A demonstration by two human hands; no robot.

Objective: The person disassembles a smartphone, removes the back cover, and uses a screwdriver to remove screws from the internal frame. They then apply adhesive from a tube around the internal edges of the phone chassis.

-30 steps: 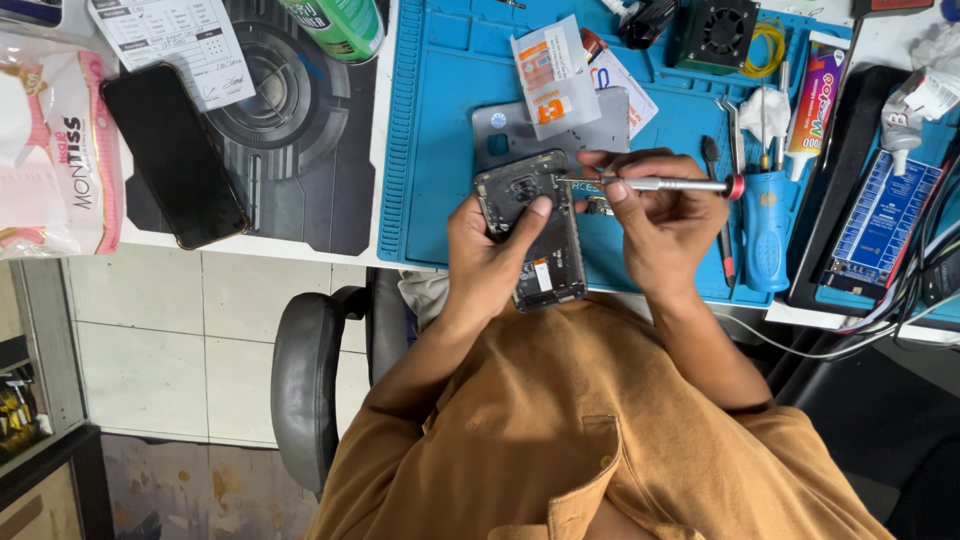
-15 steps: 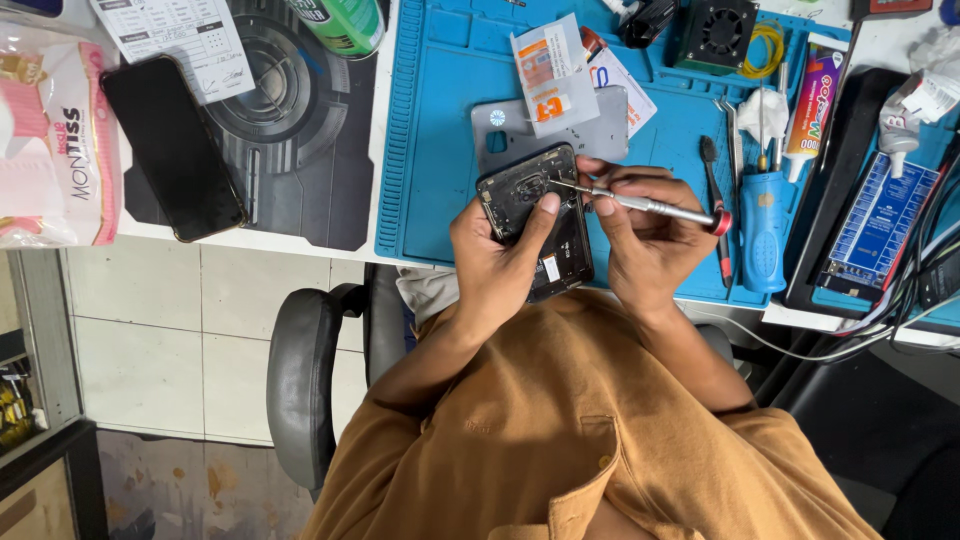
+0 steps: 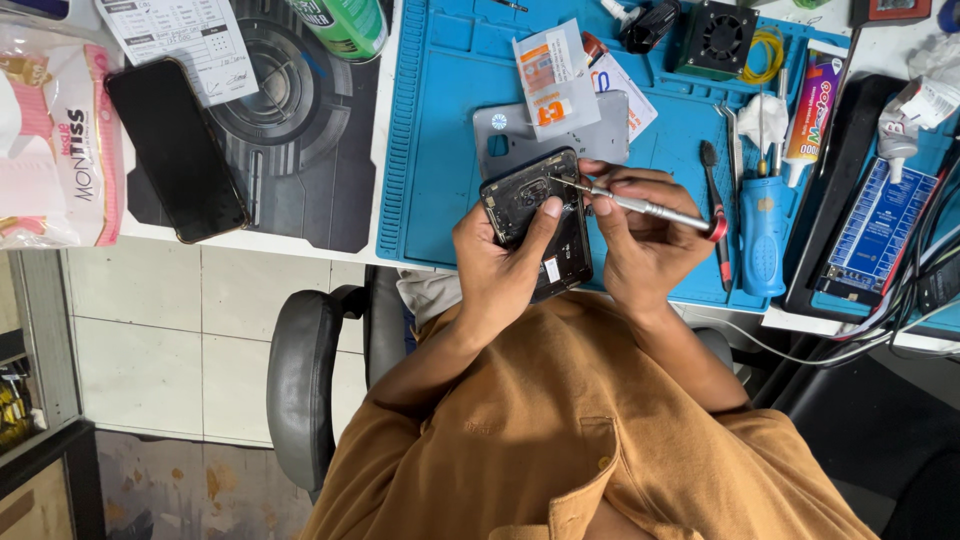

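The left hand [image 3: 500, 265] comes up from below and is wrapped around an opened phone [image 3: 537, 222], its thumb pressed flat across the exposed inside, holding it tilted just above the near edge of the blue mat [image 3: 440, 130] on the counter [image 3: 300, 245]. The right hand [image 3: 645, 245] is curled beside it, fingers pinching a slim silver screwdriver [image 3: 640, 205] whose tip rests on the phone's upper part.

Just behind the phone lies a grey back cover [image 3: 500, 135] with a small packet [image 3: 552, 80] on top. To the right are a blue-handled tool [image 3: 765, 235] and a glue tube [image 3: 815, 105]. Well to the left, a second dark phone [image 3: 175, 150] lies on a black mat [image 3: 300, 120], beside a tissue pack [image 3: 50, 140].
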